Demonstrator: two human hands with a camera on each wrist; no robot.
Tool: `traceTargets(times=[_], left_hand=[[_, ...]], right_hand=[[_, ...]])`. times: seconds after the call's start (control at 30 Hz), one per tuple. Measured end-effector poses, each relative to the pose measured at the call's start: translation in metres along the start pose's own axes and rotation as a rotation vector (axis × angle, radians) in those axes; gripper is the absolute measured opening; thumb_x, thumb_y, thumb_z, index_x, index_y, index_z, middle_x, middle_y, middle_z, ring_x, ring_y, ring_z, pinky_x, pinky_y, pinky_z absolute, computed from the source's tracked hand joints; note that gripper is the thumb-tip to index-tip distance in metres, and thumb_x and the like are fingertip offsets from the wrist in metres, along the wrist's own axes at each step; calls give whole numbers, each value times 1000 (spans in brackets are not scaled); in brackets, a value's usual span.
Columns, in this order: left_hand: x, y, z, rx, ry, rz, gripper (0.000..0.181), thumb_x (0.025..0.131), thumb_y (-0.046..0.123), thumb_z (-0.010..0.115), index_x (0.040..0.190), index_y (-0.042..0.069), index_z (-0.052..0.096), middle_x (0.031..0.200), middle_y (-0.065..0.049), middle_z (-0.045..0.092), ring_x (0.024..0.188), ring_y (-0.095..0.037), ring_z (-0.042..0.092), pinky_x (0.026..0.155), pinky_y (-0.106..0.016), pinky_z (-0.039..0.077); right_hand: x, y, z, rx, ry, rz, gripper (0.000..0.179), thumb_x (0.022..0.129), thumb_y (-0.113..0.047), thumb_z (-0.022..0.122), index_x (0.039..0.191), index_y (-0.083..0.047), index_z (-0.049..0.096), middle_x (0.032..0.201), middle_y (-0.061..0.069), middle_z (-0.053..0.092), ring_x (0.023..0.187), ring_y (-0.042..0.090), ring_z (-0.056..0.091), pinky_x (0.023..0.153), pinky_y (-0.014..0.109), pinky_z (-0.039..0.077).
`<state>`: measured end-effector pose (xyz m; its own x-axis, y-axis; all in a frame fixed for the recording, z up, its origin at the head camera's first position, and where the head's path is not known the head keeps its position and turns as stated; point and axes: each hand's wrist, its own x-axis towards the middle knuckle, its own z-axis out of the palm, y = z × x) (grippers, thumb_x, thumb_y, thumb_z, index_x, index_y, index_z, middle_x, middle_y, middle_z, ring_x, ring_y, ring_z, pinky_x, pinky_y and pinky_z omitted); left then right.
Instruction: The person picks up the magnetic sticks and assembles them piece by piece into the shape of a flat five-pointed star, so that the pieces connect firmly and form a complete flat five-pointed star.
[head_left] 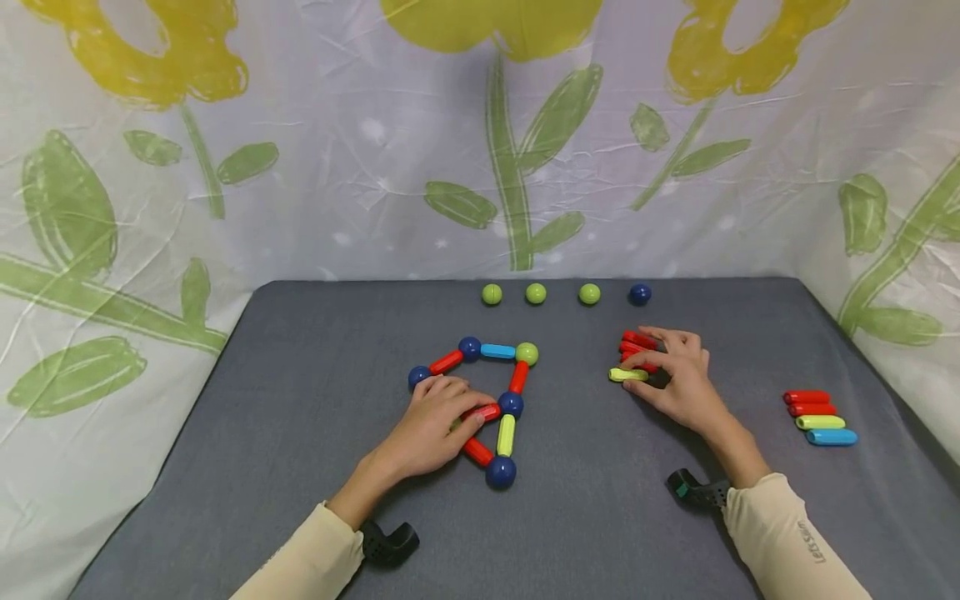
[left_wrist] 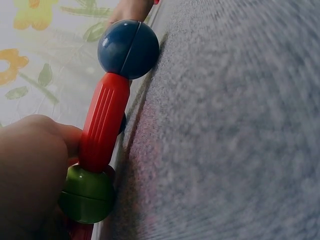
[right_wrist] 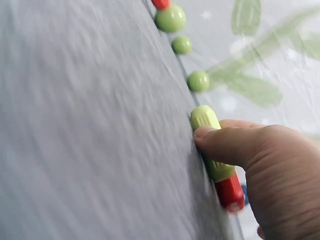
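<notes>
A flat figure of magnetic rods and balls lies mid-table. Its parts include a blue ball, a red rod and a lime ball. Over its left side is my left hand, with thumb and fingers gripping it around a green ball and the red rods joined there; the fingertips are partly hidden. Further right, my right hand pinches a yellow-green rod between thumb and fingers. Close behind that rod lie several red rods, partly covered by the hand.
Along the table's back edge stand three lime balls and a blue ball. At the right lie two red rods, a yellow-green rod and a blue rod. A flower-printed curtain hangs behind the grey table.
</notes>
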<state>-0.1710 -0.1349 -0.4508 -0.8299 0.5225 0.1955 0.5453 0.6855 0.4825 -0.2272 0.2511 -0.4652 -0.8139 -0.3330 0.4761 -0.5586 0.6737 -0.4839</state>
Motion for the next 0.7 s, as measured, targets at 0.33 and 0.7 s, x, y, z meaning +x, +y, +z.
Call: traceTargets(times=[0.33, 0.7], left_hand=[[2, -1, 2, 3, 2, -3, 26, 105, 28, 55, 126, 24, 70, 119, 1, 67, 124, -23, 52, 117, -55, 24], [0, -1, 2, 8, 3, 0, 26, 105, 28, 56, 127, 24, 70, 119, 1, 67, 125, -23, 52, 116, -56, 25]], right_hand=[[4, -39, 28, 46, -73, -149, 30, 73, -13, 91, 98, -24, 79, 103, 0, 71, 96, 18, 48, 80, 42, 18], [-2, -52, 44, 159, -145, -48, 25, 75, -20, 91, 96, -25, 76, 80, -14, 61, 79, 7, 46, 77, 33, 23]])
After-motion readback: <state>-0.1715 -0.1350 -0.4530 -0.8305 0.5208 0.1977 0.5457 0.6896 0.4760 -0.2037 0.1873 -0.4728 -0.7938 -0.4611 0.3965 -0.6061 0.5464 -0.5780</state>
